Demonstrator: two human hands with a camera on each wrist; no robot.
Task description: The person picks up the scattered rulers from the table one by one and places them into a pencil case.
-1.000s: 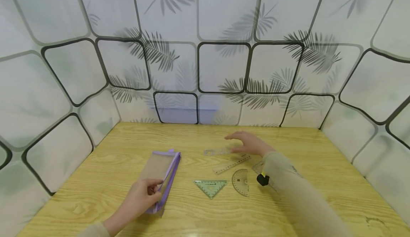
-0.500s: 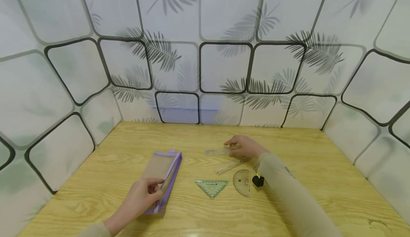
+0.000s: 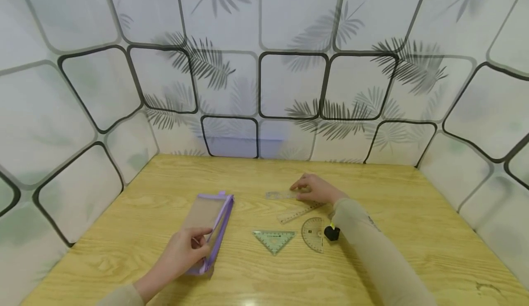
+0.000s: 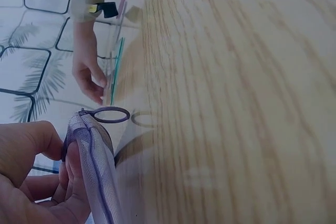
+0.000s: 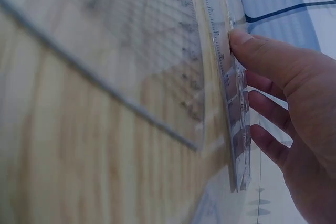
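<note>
My left hand (image 3: pixel 182 248) pinches the edge of a purple-trimmed mesh pencil case (image 3: pixel 204 214) on the table. Its zip edge and a loop-shaped zip pull (image 4: pixel 111 114) show in the left wrist view. At the back, my right hand (image 3: pixel 318 189) has its thumb and curled fingers on the long edges of a clear ruler (image 3: pixel 276 195). A second clear ruler (image 3: pixel 291 216) lies slantwise in front of it. Nearer me are a green set square (image 3: pixel 274 240) and a clear protractor (image 3: pixel 312 235). A clear, scale-marked plastic piece (image 5: pixel 157 72) appears close up in the right wrist view.
A wood-grain table (image 3: pixel 248 278) carries everything. Patterned white curtain-like walls (image 3: pixel 289 85) border its back and sides. A small black object with a yellow tab (image 3: pixel 332 232) hangs at the right sleeve (image 3: pixel 368 241), above the table beside the protractor.
My right hand's thumb and fingers have drawn together at the back ruler, and the forearm has shifted slightly left. The left hand keeps its hold on the pencil case.
</note>
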